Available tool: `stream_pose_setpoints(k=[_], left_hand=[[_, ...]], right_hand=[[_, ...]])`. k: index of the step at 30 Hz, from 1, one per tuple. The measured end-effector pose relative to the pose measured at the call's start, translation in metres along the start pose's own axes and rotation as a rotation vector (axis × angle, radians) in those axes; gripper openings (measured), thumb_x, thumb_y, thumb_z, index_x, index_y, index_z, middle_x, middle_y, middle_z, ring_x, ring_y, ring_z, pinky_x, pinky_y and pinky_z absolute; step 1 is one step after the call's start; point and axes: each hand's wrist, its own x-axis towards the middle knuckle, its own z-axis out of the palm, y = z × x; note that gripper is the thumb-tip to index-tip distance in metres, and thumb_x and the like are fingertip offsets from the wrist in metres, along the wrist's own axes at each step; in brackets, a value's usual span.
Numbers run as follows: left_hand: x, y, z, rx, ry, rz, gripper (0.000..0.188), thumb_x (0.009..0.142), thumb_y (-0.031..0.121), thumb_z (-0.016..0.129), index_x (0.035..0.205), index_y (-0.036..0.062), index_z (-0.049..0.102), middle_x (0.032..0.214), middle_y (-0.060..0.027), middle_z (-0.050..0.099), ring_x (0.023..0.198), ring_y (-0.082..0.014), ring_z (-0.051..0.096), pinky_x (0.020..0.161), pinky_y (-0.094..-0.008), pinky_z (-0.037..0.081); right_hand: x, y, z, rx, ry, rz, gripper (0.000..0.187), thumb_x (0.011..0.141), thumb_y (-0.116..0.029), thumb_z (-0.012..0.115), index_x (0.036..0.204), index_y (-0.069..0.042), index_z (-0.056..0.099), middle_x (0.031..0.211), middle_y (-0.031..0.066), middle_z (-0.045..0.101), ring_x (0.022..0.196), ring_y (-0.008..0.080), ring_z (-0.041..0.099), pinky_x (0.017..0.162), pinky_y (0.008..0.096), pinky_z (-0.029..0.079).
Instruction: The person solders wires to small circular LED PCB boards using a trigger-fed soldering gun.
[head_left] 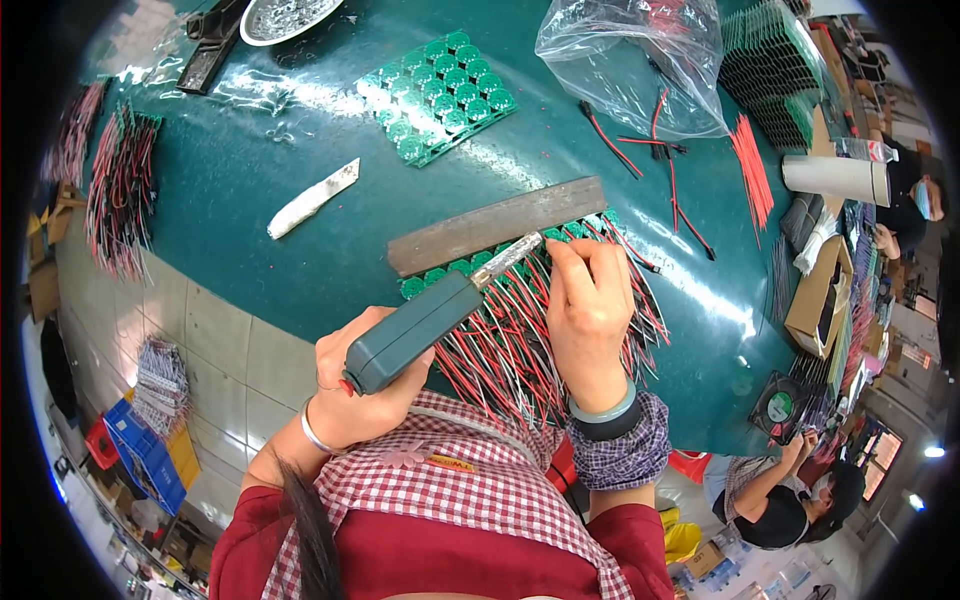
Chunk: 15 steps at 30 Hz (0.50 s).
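Note:
My left hand (365,375) is wrapped round the dark green body of a soldering gun (420,325). Its silvery metal tip points up and right, onto a row of small round green circuit boards (575,232). Close by that tip, my right hand (592,310) pinches what looks like a thin wire, mostly hidden by the fingers. Many red, white and black wires (500,350) fan from the boards toward my apron, some running under my right hand. A long grey-brown bar (495,227) lies along the far side of the row.
On the green table (230,180) are a panel of round boards (440,95), a white strip (313,199), a plastic bag (635,65), red wires (752,180) and a white dish (288,18). Wire bundles (122,195) hang at the left edge. A small fan (778,408) and co-workers (790,500) are at right.

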Motion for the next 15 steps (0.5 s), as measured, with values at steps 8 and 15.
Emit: stream_pose_setpoints(k=[8,15], left_hand=[[0.0003,-0.0011,0.0007,0.012,0.005,0.025,0.018,0.075,-0.004,0.073,0.092,-0.0017,0.066,0.080,-0.0092,0.066,0.066,-0.0174,0.065,0.059,-0.0275,0.051],[-0.0047,0.0044,-0.0051,-0.017,0.046,-0.002,0.018,0.073,-0.003,0.074,0.090,-0.0014,0.068,0.079,-0.0086,0.063,0.062,-0.0187,0.063,0.055,-0.0279,0.049]], right_hand=[[-0.0003,-0.0007,0.0003,0.001,-0.001,0.000,0.027,0.072,0.008,0.068,0.098,0.002,0.067,0.087,0.0120,0.057,0.078,0.0284,0.056,0.065,0.0390,0.047],[0.0002,-0.0005,0.0000,-0.013,0.002,-0.007,0.025,0.073,0.008,0.068,0.098,0.001,0.067,0.087,0.0116,0.057,0.078,0.0280,0.056,0.065,0.0388,0.047]])
